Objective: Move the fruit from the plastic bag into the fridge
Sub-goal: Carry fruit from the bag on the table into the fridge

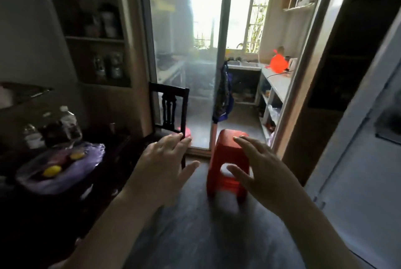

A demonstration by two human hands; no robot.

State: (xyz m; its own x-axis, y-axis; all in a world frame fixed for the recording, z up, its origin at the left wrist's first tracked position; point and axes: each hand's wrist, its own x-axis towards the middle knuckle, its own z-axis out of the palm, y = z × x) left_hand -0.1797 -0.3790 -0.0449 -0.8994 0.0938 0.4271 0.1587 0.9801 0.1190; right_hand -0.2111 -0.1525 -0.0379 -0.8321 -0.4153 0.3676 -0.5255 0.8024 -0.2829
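Note:
A purple translucent plastic bag [63, 169] lies on the dark table [43, 214] at the left, with yellow fruit [52, 170] and darker fruit showing through it. The white fridge [360, 160] stands at the right edge, its door shut as far as I can see. My left hand [165, 160] and my right hand [258, 164] are stretched out in front of me over the floor, fingers straight and spread, holding nothing. Both hands are well apart from the bag and the fridge.
A red plastic stool [227, 160] stands on the floor just beyond my hands. A dark wooden chair [171, 108] is by the sliding glass door [184, 62]. Bottles [67, 123] stand on the table. Beyond lies a kitchen with a counter [277, 82].

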